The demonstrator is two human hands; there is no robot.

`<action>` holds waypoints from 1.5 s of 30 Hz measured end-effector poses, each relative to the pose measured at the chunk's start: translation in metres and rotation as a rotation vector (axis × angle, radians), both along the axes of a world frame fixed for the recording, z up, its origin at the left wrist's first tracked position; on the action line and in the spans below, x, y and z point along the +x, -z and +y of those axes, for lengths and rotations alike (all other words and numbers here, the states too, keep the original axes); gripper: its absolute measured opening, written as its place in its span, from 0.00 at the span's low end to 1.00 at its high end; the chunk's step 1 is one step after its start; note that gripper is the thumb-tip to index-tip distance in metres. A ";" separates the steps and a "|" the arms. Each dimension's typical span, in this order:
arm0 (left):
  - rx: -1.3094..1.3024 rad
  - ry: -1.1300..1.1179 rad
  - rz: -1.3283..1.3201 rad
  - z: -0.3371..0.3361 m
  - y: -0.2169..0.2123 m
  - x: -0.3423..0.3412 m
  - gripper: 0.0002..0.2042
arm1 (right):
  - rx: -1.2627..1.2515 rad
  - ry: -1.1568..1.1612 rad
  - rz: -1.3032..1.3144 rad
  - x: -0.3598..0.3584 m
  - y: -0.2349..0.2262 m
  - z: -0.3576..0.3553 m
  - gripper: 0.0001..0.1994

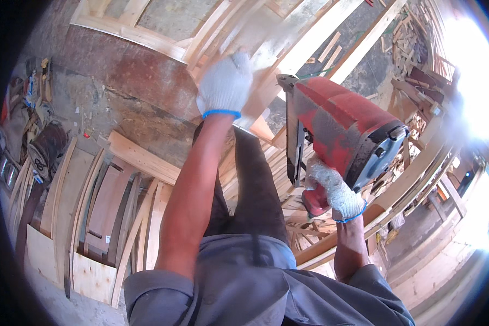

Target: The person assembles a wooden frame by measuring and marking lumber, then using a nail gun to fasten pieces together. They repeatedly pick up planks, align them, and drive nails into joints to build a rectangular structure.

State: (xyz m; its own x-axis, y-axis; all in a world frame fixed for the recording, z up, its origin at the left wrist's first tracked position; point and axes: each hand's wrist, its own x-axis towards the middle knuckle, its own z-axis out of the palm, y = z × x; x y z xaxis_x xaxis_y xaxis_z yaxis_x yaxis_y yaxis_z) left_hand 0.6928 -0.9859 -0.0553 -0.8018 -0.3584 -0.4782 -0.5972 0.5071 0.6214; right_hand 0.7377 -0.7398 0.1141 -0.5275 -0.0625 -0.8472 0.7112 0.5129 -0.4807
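My right hand [334,188], in a white knitted glove with a blue cuff, is wrapped round the handle of a nail gun [345,117]. The tool has a dusty red body and a dark nail magazine, and it is held up over the bench to the right. Stretched out ahead, my left hand [225,84] wears a matching glove and is over or against pale wooden strips [206,38]. Motion blurs this hand, and its fingers do not show clearly. Beside the strips lies a pale wooden frame [133,37].
Long pale planks [320,38] run away to the upper right. Boards [92,206] stand stacked at the left, near a dark round container [49,144]. Scrap wood [413,43] is heaped at the far right. Curved long boards [402,190] lie to my right.
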 end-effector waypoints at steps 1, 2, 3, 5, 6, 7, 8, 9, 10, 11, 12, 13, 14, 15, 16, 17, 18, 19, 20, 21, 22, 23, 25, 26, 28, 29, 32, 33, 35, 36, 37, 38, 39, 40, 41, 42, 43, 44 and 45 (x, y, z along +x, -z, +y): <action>0.002 0.018 0.044 -0.001 0.006 0.010 0.31 | 0.000 0.000 0.001 -0.004 -0.002 -0.003 0.22; 0.004 0.036 0.089 0.001 0.013 0.017 0.31 | 0.000 0.002 0.002 -0.009 -0.004 -0.008 0.22; -0.039 0.008 0.183 0.003 0.020 0.021 0.31 | 0.013 0.029 0.062 -0.013 -0.008 -0.022 0.15; -0.024 -0.027 0.116 0.003 0.013 0.014 0.29 | 0.027 0.020 0.076 -0.019 -0.007 -0.027 0.10; -0.016 -0.045 0.084 0.005 0.012 0.011 0.29 | 0.034 0.016 0.083 -0.021 -0.007 -0.030 0.07; -0.044 -0.048 0.125 0.006 0.016 0.011 0.28 | 0.020 0.025 0.076 -0.020 -0.001 -0.027 0.07; -0.074 -0.052 0.166 0.008 0.022 0.012 0.28 | 0.021 0.007 0.091 -0.021 0.002 -0.027 0.07; -0.103 -0.055 0.208 0.009 0.026 0.014 0.28 | 0.033 -0.049 0.135 -0.023 0.006 -0.030 0.07; -0.127 -0.026 0.182 0.010 0.020 0.012 0.28 | 0.053 -0.111 0.172 -0.026 0.010 -0.033 0.07; -0.151 0.004 0.156 0.010 0.013 0.009 0.28 | 0.066 -0.163 0.206 -0.029 0.014 -0.037 0.07; -0.174 0.035 0.131 0.009 0.008 0.007 0.27 | 0.077 -0.184 0.214 -0.032 0.017 -0.039 0.06; -0.216 0.052 0.159 0.008 0.011 0.009 0.24 | 0.094 -0.203 0.219 -0.032 0.016 -0.042 0.06; -0.258 0.071 0.187 0.009 0.018 0.011 0.20 | 0.118 -0.210 0.231 -0.032 0.016 -0.043 0.06; -0.300 0.090 0.214 0.009 0.023 0.013 0.17 | 0.126 -0.222 0.239 -0.032 0.017 -0.043 0.06; -0.285 0.083 0.219 0.008 0.021 0.013 0.17 | 0.139 -0.232 0.244 -0.031 0.017 -0.041 0.06; -0.270 0.076 0.223 0.008 0.019 0.013 0.16 | 0.137 -0.247 0.243 -0.031 0.019 -0.037 0.06; -0.254 0.070 0.228 0.008 0.018 0.012 0.16 | 0.125 -0.206 0.234 -0.030 0.017 -0.037 0.06; -0.243 0.063 0.232 0.008 0.022 0.014 0.17 | 0.099 -0.111 0.203 -0.027 0.011 -0.041 0.06; -0.233 0.057 0.236 0.010 0.027 0.015 0.19 | 0.080 -0.038 0.182 -0.026 0.006 -0.045 0.06; -0.222 0.050 0.239 0.012 0.032 0.016 0.20 | 0.063 0.010 0.174 -0.025 0.006 -0.048 0.06; -0.232 0.050 0.229 0.013 0.029 0.015 0.20 | 0.070 0.013 0.174 -0.024 0.007 -0.047 0.06; -0.243 0.051 0.219 0.012 0.025 0.014 0.19 | 0.076 0.014 0.170 -0.023 0.007 -0.047 0.06; -0.253 0.058 0.201 0.013 0.024 0.013 0.19 | 0.088 -0.043 0.145 -0.028 0.007 -0.053 0.06; -0.252 0.066 0.194 0.013 0.027 0.013 0.19 | 0.087 -0.055 0.130 -0.030 0.007 -0.055 0.07; -0.242 0.053 0.190 0.013 0.031 0.013 0.20 | 0.076 -0.062 0.107 -0.031 0.009 -0.053 0.07; -0.234 0.032 0.193 0.013 0.033 0.014 0.21 | 0.083 -0.083 0.107 -0.029 0.010 -0.050 0.08; -0.168 -0.032 0.258 0.011 0.021 0.016 0.19 | 0.094 -0.115 0.105 -0.024 0.008 -0.045 0.08; -0.138 -0.054 0.288 0.009 0.014 0.015 0.18 | 0.090 -0.109 0.106 -0.022 0.008 -0.045 0.08; -0.065 -0.131 0.195 0.007 0.006 0.011 0.17 | 0.074 -0.064 0.091 -0.020 0.004 -0.048 0.08; -0.029 -0.169 0.149 0.006 0.003 0.011 0.18 | 0.065 -0.045 0.081 -0.020 0.002 -0.051 0.08; -0.041 -0.246 0.186 0.006 0.002 0.011 0.17 | 0.057 -0.033 0.069 -0.022 0.000 -0.059 0.08; -0.054 -0.322 0.223 0.006 0.001 0.011 0.17 | 0.049 -0.021 0.057 -0.023 -0.002 -0.063 0.07; -0.066 -0.399 0.260 0.006 0.001 0.011 0.16 | 0.075 -0.053 0.095 -0.018 0.002 -0.057 0.07; -0.108 -0.432 0.337 0.006 0.003 0.012 0.16 | 0.098 -0.089 0.135 -0.014 0.006 -0.052 0.06; -0.151 -0.465 0.414 0.008 0.007 0.014 0.15 | 0.118 -0.133 0.153 -0.011 0.008 -0.046 0.06; -0.193 -0.497 0.490 0.009 0.013 0.016 0.14 | 0.137 -0.210 0.173 -0.009 0.012 -0.038 0.06; -0.289 -0.448 0.517 0.009 0.024 0.019 0.14 | 0.156 -0.285 0.197 -0.008 0.016 -0.031 0.06; -0.386 -0.398 0.545 0.006 0.035 0.020 0.14 | 0.176 -0.357 0.224 -0.007 0.020 -0.025 0.06; -0.483 -0.347 0.571 0.006 0.044 0.022 0.14 | 0.165 -0.426 0.240 -0.007 0.022 -0.021 0.06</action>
State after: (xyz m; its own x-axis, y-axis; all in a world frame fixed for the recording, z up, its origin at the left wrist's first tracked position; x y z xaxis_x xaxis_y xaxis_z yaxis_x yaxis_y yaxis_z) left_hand 0.7149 -0.9800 -0.0992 -0.6806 -0.6921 0.2403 -0.4273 0.6414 0.6372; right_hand 0.7304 -0.7609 0.0922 -0.6654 -0.1903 -0.7218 0.3020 0.8157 -0.4934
